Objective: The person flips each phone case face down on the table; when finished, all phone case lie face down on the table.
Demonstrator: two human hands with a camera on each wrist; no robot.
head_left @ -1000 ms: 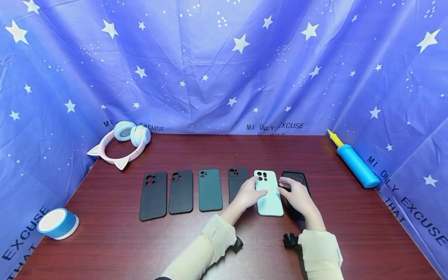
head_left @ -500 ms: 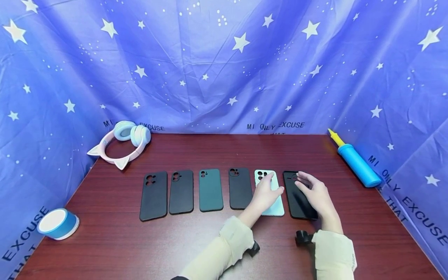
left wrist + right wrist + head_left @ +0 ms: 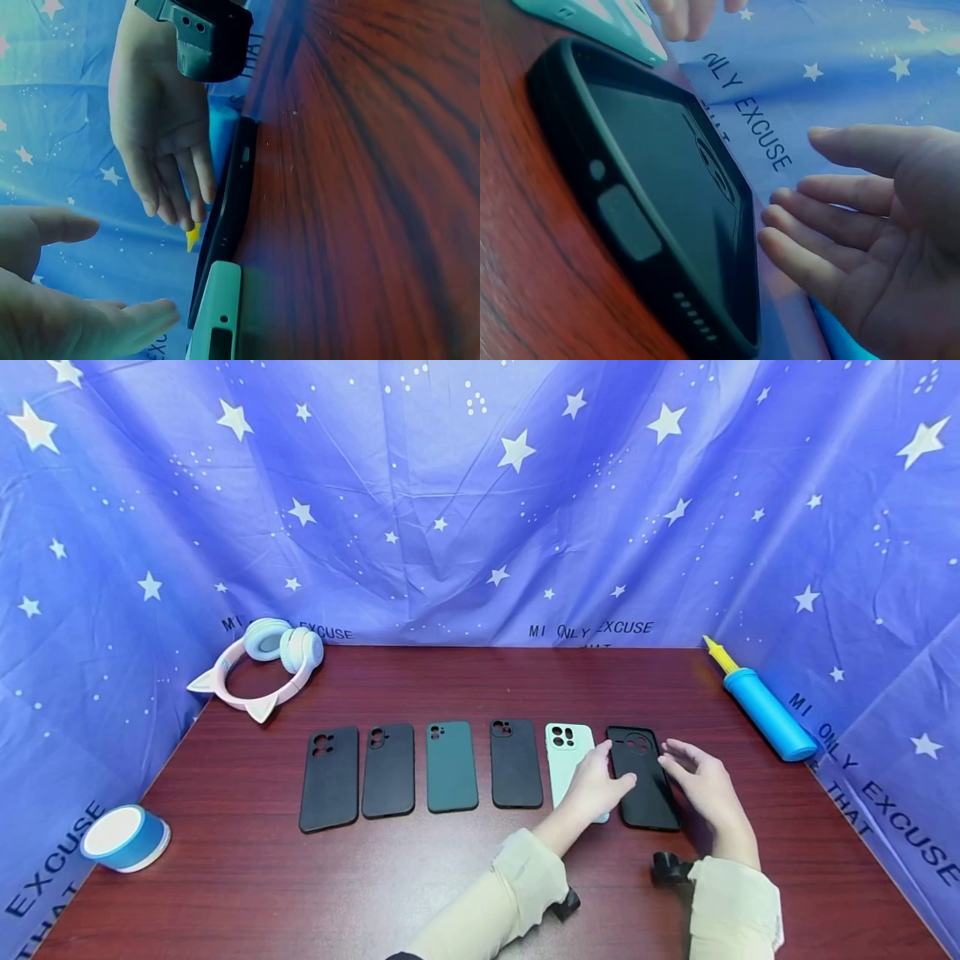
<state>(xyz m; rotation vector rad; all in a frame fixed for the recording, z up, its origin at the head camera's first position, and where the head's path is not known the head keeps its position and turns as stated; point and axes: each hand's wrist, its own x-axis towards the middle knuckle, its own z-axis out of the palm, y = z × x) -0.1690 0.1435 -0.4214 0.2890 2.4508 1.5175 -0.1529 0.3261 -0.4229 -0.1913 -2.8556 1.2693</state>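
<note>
My left hand (image 3: 592,789) hovers with spread thumb and fingers over the gap between a mint phone case (image 3: 564,764) and a black phone case (image 3: 643,785) at the row's right end. The black case lies with its hollow inside up, as the right wrist view shows of its raised rim (image 3: 622,180). To its right, my right hand (image 3: 708,789) has its fingers extended beside the long edge and grips nothing. The left hand covers the mint case's lower part.
Left of the mint case lie a black case (image 3: 516,768), a dark green case (image 3: 452,768) and two more black ones. Cat-ear headphones (image 3: 262,702) sit back left, a blue-white round tub (image 3: 123,839) front left, a blue pump (image 3: 768,714) at the right edge.
Both hands have moved right along the row. The left went from the mint case toward the last black case; the right moved off that case to its right side. The cases have hardly moved.
</note>
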